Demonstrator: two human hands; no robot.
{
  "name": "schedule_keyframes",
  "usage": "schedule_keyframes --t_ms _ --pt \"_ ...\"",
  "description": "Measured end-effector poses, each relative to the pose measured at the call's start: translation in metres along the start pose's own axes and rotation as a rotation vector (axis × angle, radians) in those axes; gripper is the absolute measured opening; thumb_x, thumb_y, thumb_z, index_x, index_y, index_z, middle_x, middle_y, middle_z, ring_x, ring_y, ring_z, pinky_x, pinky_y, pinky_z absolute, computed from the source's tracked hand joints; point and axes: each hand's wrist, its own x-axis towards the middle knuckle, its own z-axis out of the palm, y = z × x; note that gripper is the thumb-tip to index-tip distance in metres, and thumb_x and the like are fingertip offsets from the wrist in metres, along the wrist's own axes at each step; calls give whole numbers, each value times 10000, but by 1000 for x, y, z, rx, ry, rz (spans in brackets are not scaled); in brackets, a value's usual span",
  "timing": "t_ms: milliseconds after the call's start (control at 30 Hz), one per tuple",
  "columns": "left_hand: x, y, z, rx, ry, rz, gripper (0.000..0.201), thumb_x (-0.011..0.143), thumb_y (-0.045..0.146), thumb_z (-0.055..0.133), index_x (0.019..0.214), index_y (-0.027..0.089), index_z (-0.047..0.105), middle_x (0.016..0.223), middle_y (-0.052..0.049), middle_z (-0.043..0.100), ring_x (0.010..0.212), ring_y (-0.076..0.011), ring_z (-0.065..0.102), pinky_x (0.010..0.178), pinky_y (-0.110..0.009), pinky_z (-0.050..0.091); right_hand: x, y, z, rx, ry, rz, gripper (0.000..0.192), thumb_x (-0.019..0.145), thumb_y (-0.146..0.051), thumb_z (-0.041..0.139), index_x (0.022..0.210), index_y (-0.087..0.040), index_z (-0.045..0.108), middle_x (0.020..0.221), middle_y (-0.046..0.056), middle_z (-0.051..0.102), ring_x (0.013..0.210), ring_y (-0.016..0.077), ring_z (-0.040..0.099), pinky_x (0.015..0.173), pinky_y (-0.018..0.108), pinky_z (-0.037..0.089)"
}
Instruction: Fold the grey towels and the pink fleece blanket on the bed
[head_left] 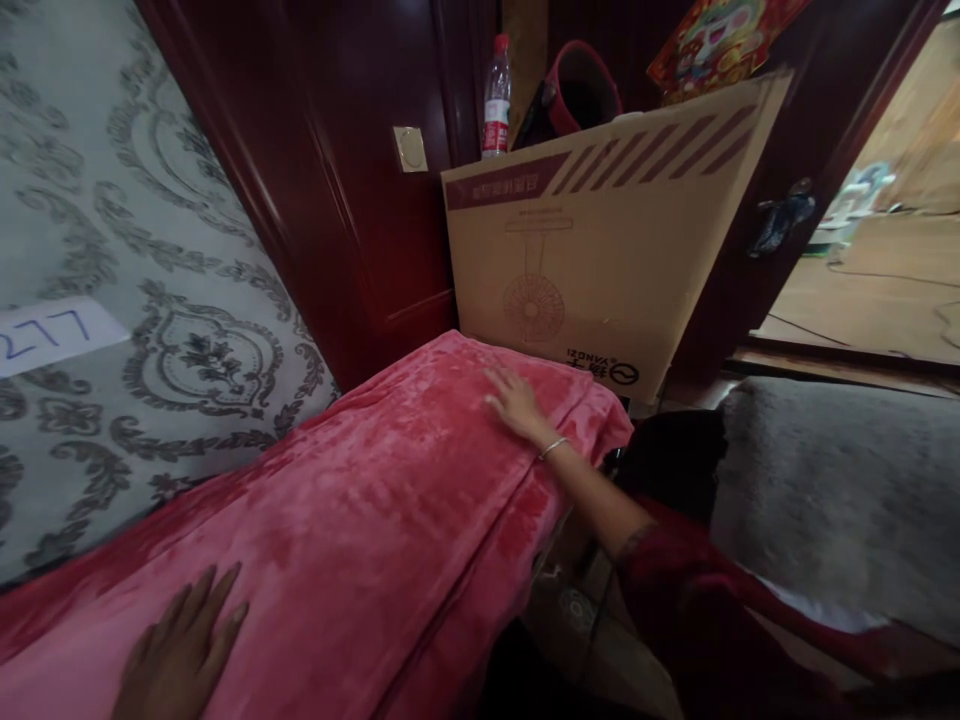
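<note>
Fingers of both hands lie spread flat, grasping nothing: left hand (pixel 180 655) near the pink blanket's (pixel 360 520) close end, right hand (pixel 516 402) at its far end by the cardboard box (pixel 607 260). Smoothing should go best with even, outward palm strokes

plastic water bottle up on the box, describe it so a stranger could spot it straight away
Find the big tan cardboard box with a fan drawing, standing against the dark red wooden door beyond the pink plush blanket. On its top left corner stands the clear plastic water bottle, upright. Its red cap and label set it apart from the round red-rimmed dark container beside it.
</note>
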Motion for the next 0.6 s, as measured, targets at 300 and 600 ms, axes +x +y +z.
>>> schedule_keyframes --t_ms 300,600 --pt "-4 11 -12 -13 -72 -73 751 872 547 252 1451 158 532 1571 -116 434 1467 -341 359 1140 -540 349 19 35 -13 -208 -374 212 592 1010 -434 334 1577 -266 326 1638 129 282 1502 358 229 1139 716 152" --pt "51 72 -54 68 -91 -32 665 923 489 289 1391 119 584 1464 -155 556 1402 -306 460 1153 -487 363 46 -113 30 -13 -392 -353 599 986 -490 428 1547 -280 403 1636 88 302 1510 302 235 1211 542 189"
